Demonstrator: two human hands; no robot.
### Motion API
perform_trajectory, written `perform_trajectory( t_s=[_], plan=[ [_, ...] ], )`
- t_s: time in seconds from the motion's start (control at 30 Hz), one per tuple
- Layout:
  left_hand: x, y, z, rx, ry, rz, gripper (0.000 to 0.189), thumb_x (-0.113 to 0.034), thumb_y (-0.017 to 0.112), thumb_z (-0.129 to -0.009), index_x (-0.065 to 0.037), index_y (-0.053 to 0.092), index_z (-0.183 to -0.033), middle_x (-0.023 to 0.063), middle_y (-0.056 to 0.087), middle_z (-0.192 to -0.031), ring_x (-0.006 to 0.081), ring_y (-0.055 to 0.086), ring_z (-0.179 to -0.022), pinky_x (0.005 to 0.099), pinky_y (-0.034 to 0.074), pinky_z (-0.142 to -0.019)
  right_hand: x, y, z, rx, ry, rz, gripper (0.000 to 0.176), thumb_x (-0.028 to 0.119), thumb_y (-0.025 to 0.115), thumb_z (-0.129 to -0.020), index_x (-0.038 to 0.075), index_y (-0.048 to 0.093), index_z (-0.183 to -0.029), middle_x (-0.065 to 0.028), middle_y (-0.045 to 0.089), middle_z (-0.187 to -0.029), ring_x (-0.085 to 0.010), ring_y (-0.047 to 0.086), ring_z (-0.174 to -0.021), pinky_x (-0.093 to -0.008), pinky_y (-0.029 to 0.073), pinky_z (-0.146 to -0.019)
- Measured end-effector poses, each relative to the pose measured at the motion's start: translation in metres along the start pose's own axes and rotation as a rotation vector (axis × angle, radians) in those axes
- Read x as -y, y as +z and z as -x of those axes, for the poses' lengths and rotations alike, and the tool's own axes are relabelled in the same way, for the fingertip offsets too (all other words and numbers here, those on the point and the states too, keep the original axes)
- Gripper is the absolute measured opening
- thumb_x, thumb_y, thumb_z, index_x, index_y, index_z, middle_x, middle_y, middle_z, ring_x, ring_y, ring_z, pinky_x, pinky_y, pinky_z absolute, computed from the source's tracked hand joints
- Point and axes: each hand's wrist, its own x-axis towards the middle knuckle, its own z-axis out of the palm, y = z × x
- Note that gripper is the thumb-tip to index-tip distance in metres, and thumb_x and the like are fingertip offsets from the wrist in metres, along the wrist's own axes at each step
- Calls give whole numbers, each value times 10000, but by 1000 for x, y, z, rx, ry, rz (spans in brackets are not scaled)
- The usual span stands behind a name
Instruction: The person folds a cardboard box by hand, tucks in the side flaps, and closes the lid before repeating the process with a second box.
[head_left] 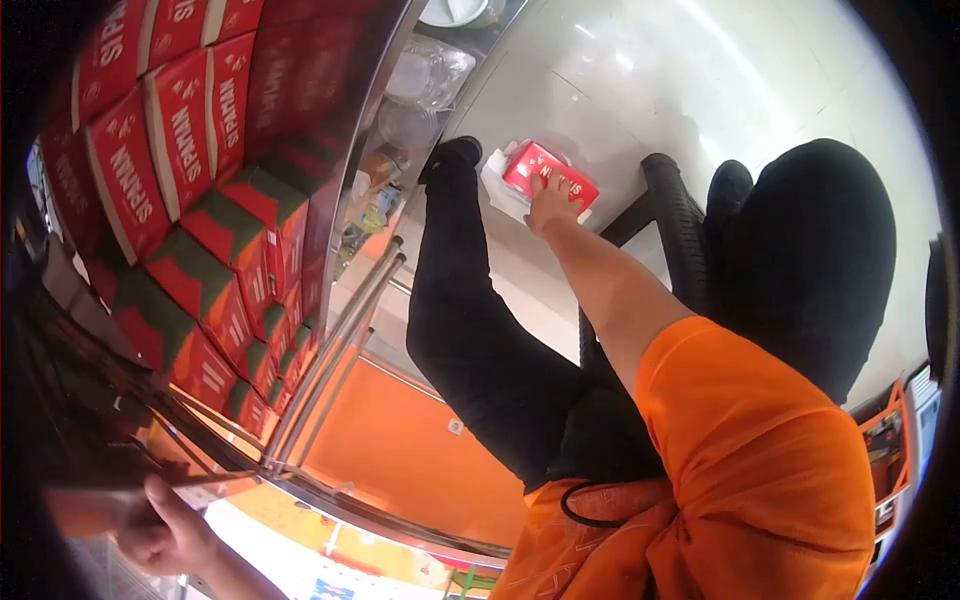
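Down on the pale floor lies a red box [527, 165] with white lettering, on top of a white sheet or wrapper [499, 188]. My right hand [552, 205] reaches down to it, with the fingers curled over its near side. At the lower left, my left hand [172, 532] is closed with the thumb raised, beside a blurred brown and dark surface. What its fingers hold is hidden.
Stacked red cartons [180, 130] and green-and-red boxes [205, 250] fill a metal-edged shelf at left. Clear plastic containers [408, 125] line a lower shelf. A black plastic stool [678, 225] stands between my legs. Orange crates [888, 440] are at far right.
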Motion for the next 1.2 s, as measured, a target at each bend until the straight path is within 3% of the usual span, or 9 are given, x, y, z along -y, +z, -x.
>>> perform_trajectory(
  t_s=[0.3,0.4,0.53,0.57,0.67,0.77,0.87,0.97,1.2],
  plan=[
    [25,-13,4,31,101,76,607,-138,802,-894,-156,238,-669,-26,407,-634,108,424,-575,274,362,-521,3,34,-54,-162,117,116,1093,294,762,-856,256,-11,-1627,-199,10,-1676,-494,123,-1511,-760,385,-1016],
    [26,-12,8,26,62,122,581,-136,781,-912,-163,245,-689,-32,400,-630,96,414,-569,252,338,-508,-14,-17,-64,101,106,2,978,224,665,-925,257,-14,-1629,-206,5,-1674,-522,147,-1495,-758,389,-1019],
    [15,-10,4,53,101,106,569,-176,794,-906,-164,265,-696,-18,444,-641,100,432,-564,254,354,-525,-37,-42,-96,-66,113,-121,648,119,468,-995,181,228,-1593,-205,234,-1626,-517,345,-1419,-759,438,-936],
    [1,5,-2,32,125,104,570,-184,801,-900,-164,270,-694,-13,453,-639,102,437,-564,256,362,-533,-44,-45,-98,-140,136,-106,472,115,435,-999,92,432,-1471,-207,458,-1479,-472,501,-1314,-671,480,-958],
    [11,-6,8,33,90,78,567,-173,818,-882,-152,287,-685,2,487,-644,112,464,-576,261,388,-566,-87,-67,-123,-15,41,-191,363,128,414,-1008,38,577,-1320,-199,568,-1342,-428,585,-1228,-539,514,-993],
    [3,1,8,11,54,70,559,-121,817,-873,-145,293,-682,1,476,-635,115,467,-572,262,389,-562,-107,-72,-133,-212,139,-251,356,158,429,-1009,43,641,-1270,-213,601,-1347,-364,597,-1254,-455,516,-1019],
    [-12,13,-4,0,133,105,551,-115,823,-867,-148,303,-687,-2,461,-622,109,452,-563,257,383,-553,-108,-83,-110,-375,106,-161,325,125,455,-990,44,666,-1223,-194,667,-1247,-374,664,-1143,-480,554,-938],
    [4,4,7,-13,58,71,555,-112,826,-865,-148,297,-699,-2,460,-639,104,440,-566,251,377,-547,-108,-87,-105,-357,71,-154,323,127,422,-992,30,690,-1145,-222,696,-1120,-393,679,-1067,-482,546,-925],
    [-21,9,1,12,52,125,575,-166,853,-842,-140,292,-716,32,533,-594,115,498,-499,230,406,-492,-100,-91,-112,-291,18,-196,316,117,430,-980,23,714,-1083,-215,695,-1157,-391,682,-1058,-474,556,-903]
  ],
)
